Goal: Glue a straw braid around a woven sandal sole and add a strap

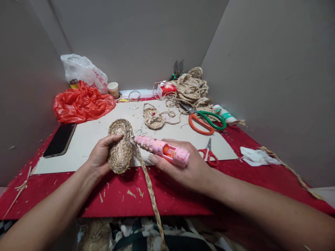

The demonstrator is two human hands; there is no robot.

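Over the red tabletop (pixel 110 205), our left fingers (pixel 113 138) clasped the coiled oval (pixel 120 150), its rounds seemingly joined, while our right fingers (pixel 160 162) closed around a pink glue gun (pixel 155 145) at its edge, and the braid (pixel 150 188) hung, its length unattached.

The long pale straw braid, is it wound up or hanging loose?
Hanging loose: the straw braid runs down from beside the coiled brown straw oval in the left hand, past the front of the red cloth.
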